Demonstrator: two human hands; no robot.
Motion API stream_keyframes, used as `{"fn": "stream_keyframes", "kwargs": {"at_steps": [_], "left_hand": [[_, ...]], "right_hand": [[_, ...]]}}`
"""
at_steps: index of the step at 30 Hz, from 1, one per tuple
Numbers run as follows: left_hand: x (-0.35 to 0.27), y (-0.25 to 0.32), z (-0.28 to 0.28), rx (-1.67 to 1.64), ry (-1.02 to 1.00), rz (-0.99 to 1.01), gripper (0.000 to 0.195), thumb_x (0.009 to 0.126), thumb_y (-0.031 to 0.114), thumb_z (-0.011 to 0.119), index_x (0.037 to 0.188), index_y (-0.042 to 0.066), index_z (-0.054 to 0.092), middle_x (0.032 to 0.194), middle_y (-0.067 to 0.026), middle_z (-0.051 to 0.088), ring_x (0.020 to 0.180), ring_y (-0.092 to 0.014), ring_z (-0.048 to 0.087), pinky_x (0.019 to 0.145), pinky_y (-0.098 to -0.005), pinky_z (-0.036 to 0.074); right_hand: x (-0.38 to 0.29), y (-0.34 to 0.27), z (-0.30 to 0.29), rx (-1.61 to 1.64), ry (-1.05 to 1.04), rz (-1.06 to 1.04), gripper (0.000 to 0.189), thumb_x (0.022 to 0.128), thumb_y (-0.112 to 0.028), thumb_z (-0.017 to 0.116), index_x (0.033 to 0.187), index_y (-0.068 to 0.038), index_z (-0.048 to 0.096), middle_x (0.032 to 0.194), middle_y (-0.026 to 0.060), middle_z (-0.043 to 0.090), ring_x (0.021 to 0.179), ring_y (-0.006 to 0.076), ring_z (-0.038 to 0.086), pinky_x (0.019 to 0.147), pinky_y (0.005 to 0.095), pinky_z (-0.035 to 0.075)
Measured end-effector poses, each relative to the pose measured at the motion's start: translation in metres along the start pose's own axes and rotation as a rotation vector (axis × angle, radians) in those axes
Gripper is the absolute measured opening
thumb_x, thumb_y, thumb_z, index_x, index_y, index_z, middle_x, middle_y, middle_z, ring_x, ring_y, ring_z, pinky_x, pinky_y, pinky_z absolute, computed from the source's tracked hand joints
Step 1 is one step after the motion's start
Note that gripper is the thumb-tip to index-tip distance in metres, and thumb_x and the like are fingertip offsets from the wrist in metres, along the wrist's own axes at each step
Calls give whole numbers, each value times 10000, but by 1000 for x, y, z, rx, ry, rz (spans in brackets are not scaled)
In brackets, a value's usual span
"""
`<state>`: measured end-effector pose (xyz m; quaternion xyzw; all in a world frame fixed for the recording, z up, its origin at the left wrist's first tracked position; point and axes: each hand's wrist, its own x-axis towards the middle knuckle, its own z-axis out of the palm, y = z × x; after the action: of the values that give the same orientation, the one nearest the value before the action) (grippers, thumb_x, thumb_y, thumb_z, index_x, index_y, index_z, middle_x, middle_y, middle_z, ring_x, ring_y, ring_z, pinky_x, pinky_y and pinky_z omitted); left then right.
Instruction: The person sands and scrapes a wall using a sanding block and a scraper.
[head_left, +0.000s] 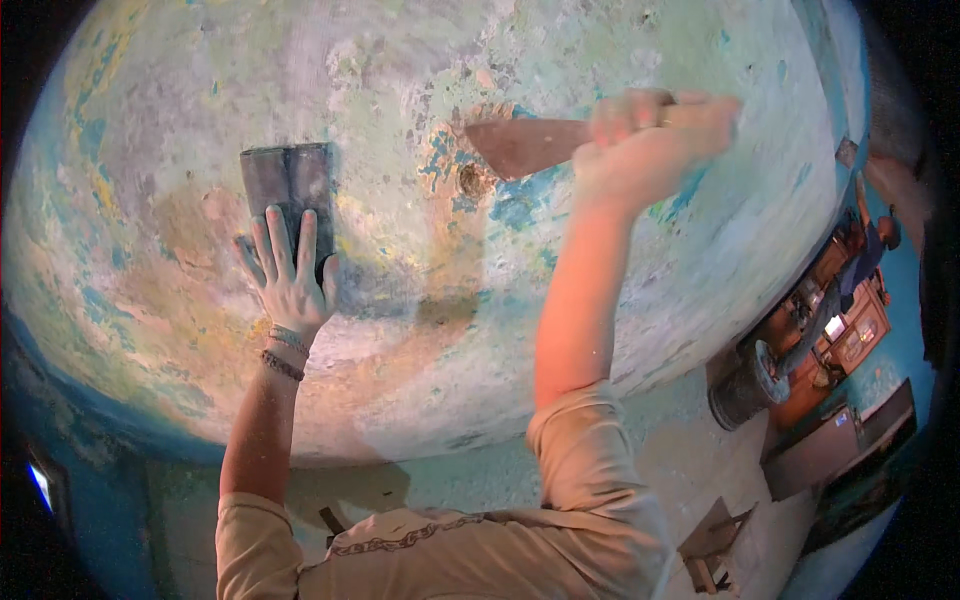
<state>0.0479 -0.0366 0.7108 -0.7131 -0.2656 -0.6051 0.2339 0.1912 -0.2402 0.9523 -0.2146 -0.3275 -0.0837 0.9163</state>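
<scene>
My left hand (295, 281) lies with fingers spread on the lower part of a dark, flat rectangular panel (287, 176). A vertical line runs down the panel's middle; whether it is fixed to the wall is unclear. My right hand (645, 154) grips the handle of a broad-bladed scraper or trowel (536, 141), slightly blurred. Its brownish blade points left, over a patch of exposed turquoise paint. Just below the blade's left end is a small round hole (472, 181) in the worn, patchy wall (405, 375).
At the right, another person (862, 251) has an arm raised and seems to stand on a dark drum (746, 390). Behind is a wooden cabinet (859, 330). A small wooden stool or frame (712, 544) stands on the pale floor (660, 457) at lower right.
</scene>
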Motion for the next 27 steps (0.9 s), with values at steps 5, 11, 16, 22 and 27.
{"fn": "stream_keyframes", "kwargs": {"at_steps": [5,11,16,22,27], "left_hand": [[-2,0,-2,6,7,3,583,929,393,502,1461,180,395,1547,-186,242,1432,-384,201,1135,-622,81],[0,1,-2,-13,-16,-18,596,918,387,515,1468,198,383,1547,-180,248,1436,-377,195,1138,-620,76],[-2,0,-2,-27,-5,-25,610,900,374,545,1464,206,388,1549,-175,246,1439,-369,192,1138,-622,74],[-2,0,-4,-17,-27,-23,617,886,378,571,1457,221,397,1553,-169,240,1435,-364,207,1137,-624,76],[-3,-1,-5,-20,-48,-31,606,894,390,562,1454,226,401,1552,-162,246,1432,-364,216,1136,-624,80]], "right_hand": [[9,12,1,26,-56,13,335,933,-446,481,859,-143,360,601,-21,349,458,110,261,423,280,202],[16,10,23,-77,-120,9,337,919,-395,391,741,-122,308,574,-13,284,432,127,210,416,317,182],[28,20,27,-37,-199,58,345,920,-381,430,716,-116,343,530,-1,336,392,116,254,380,296,204],[25,25,35,118,-160,221,330,921,-429,524,723,-184,427,502,-33,367,326,104,294,297,275,246],[25,20,28,-99,-394,-43,283,925,-311,430,728,-119,362,520,4,347,376,120,258,349,289,203]]}}
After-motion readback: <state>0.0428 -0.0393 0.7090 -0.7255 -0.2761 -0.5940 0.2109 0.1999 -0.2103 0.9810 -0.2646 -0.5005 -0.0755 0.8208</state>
